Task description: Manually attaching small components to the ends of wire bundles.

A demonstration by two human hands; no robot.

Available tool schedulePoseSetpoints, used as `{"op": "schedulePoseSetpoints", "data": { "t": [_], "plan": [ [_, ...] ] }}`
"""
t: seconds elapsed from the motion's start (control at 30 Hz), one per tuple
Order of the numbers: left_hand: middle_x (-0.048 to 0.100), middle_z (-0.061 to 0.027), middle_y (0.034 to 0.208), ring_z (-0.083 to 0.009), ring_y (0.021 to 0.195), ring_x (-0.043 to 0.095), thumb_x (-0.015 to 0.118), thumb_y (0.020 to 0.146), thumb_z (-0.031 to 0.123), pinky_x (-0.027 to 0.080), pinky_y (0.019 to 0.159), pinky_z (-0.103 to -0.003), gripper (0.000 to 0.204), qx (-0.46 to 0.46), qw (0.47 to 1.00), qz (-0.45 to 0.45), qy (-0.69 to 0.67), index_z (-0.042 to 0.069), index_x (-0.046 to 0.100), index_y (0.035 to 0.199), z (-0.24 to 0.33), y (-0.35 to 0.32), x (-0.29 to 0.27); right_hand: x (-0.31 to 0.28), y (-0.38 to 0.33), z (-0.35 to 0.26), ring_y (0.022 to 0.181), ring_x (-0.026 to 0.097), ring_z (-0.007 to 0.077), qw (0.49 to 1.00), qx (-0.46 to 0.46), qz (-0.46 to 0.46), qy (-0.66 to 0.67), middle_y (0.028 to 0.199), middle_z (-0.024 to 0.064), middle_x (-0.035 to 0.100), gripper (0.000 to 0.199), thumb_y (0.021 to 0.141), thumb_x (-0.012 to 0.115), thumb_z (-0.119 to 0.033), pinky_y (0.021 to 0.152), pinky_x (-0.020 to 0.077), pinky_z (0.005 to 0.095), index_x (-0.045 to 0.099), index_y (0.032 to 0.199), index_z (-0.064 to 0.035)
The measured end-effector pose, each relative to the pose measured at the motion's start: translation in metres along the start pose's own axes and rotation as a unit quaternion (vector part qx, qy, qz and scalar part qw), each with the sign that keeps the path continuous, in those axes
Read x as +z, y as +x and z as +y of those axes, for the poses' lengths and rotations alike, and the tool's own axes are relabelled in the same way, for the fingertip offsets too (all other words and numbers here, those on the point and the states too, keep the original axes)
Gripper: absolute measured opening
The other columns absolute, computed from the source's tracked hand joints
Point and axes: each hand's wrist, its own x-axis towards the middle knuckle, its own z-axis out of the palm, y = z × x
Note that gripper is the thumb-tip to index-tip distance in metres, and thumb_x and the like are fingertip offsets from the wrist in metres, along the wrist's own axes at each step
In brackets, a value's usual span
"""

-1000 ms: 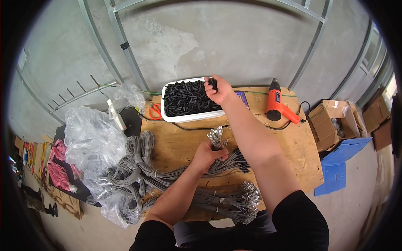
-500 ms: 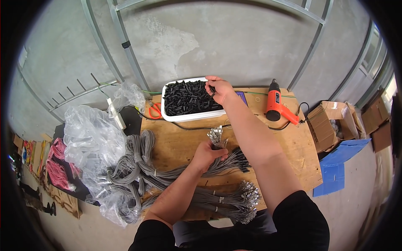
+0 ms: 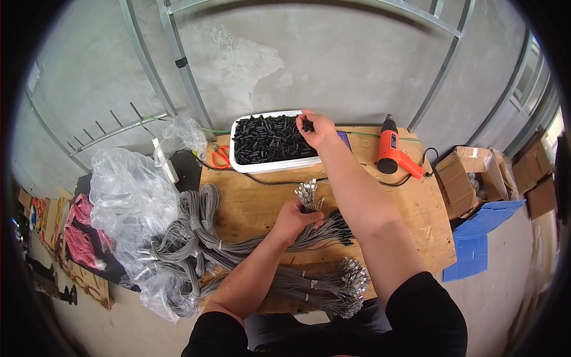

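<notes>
My left hand (image 3: 295, 221) is closed round a bundle of grey wires, and their silvery metal terminals (image 3: 307, 193) stick up above the thumb. At the far side of the table, my right hand (image 3: 317, 128) is over the right end of a white tray (image 3: 241, 166) full of short black tubes (image 3: 267, 138). Its fingers are curled round a few of these dark pieces. Right of my left hand, several wire ends with black sleeves (image 3: 342, 229) lie on the table. Closer to me rests another bundle of grey wires (image 3: 321, 288) with bare metal ends.
An orange heat gun (image 3: 391, 149) stands at the table's right, its black cord running behind my right arm. Orange-handled pliers or scissors (image 3: 220, 156) lie left of the tray. Clear plastic bags (image 3: 128, 193) and coiled grey wires (image 3: 199, 214) cover the left side. Cardboard boxes (image 3: 470, 178) stand at right.
My right hand has shifted slightly right, and its fingers have curled in more, with black tubes now showing in them. My left hand keeps its place on the wire bundle.
</notes>
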Motion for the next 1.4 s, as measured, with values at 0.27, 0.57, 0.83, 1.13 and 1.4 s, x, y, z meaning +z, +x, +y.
{"op": "schedulePoseSetpoints", "data": {
  "t": [0.27,0.57,0.83,1.13,1.4],
  "plan": [
    [0.065,-0.0094,0.075,-0.0184,0.067,0.063,0.07,0.08,-0.007,0.049,0.067,-0.031,0.011,0.003,1.0,-0.001,-0.005,-0.003,0.062,0.086,0.003,-0.002,0.001,0.003,0.002,0.005,0.082,0.06,0.0198,0.979,-0.076,-0.069,-0.177,0.093,0.0093,0.06,0.02,0.098,0.046,0.006,0.076,0.0557,0.0315,0.06,0.112,0.002],
    [0.064,-0.008,0.074,-0.0152,0.065,0.06,0.068,0.082,-0.006,0.046,0.063,-0.029,0.012,0.006,1.0,-0.011,0.013,-0.002,0.06,0.09,0.0,-0.001,0.003,-0.013,-0.006,-0.024,0.066,0.056,0.0166,0.995,0.027,-0.033,0.092,0.086,0.0093,0.058,0.009,0.099,0.051,-0.004,0.048,0.0456,0.0205,0.057,0.104,0.0018],
    [0.068,-0.0087,0.082,-0.0172,0.071,0.065,0.071,0.085,0.001,0.053,0.067,-0.029,0.01,0.014,1.0,0.009,0.02,0.0,0.065,0.092,-0.003,0.001,-0.005,-0.076,-0.132,-0.052,0.058,0.045,0.0081,0.985,0.081,-0.131,-0.082,0.079,0.0041,0.057,0.015,0.096,0.055,-0.008,0.041,0.0306,0.0178,0.058,0.109,-0.0005],
    [0.067,-0.0108,0.085,-0.0183,0.072,0.065,0.07,0.087,0.003,0.053,0.066,-0.03,0.012,0.003,0.999,-0.016,0.028,-0.003,0.065,0.097,-0.006,0.001,-0.001,-0.129,-0.225,-0.014,0.057,0.046,0.0049,0.959,0.064,-0.096,-0.257,0.077,-0.0007,0.06,0.023,0.092,0.07,-0.012,0.047,0.032,0.0176,0.067,0.109,0.0025],
    [0.067,-0.008,0.082,-0.0144,0.069,0.063,0.071,0.087,0.004,0.052,0.066,-0.027,0.012,0.008,0.996,-0.008,0.085,-0.004,0.066,0.096,0.0,-0.002,0.005,-0.137,-0.228,-0.001,0.056,0.045,0.0046,0.936,-0.01,-0.106,-0.335,0.076,0.0004,0.06,0.009,0.093,0.068,-0.005,0.049,0.0346,0.0204,0.066,0.096,0.0027]
  ]
}}
